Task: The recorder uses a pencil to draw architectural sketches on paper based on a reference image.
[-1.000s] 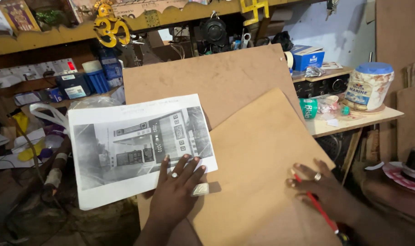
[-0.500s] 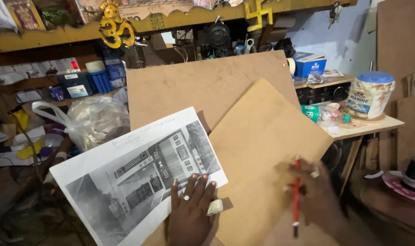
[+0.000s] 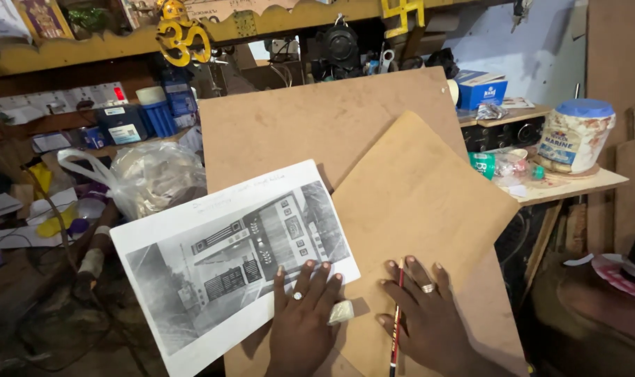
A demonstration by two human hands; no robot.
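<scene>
A blue box (image 3: 482, 89) sits on the shelf at upper right, with a white jar with a blue lid (image 3: 577, 136) on the side bench (image 3: 583, 187) below it; yellow ornaments (image 3: 181, 38) hang above. Since half a second ago the printed sheet (image 3: 227, 258) has swung flatter and the right hand (image 3: 429, 321) has moved closer to the left. The sheet, a grey building picture, lies across two brown boards (image 3: 415, 202). The left hand (image 3: 305, 314) presses flat on its corner, fingers spread, beside a small pale eraser (image 3: 341, 312). The right hand rests flat with a red pencil (image 3: 397, 314) between its fingers.
</scene>
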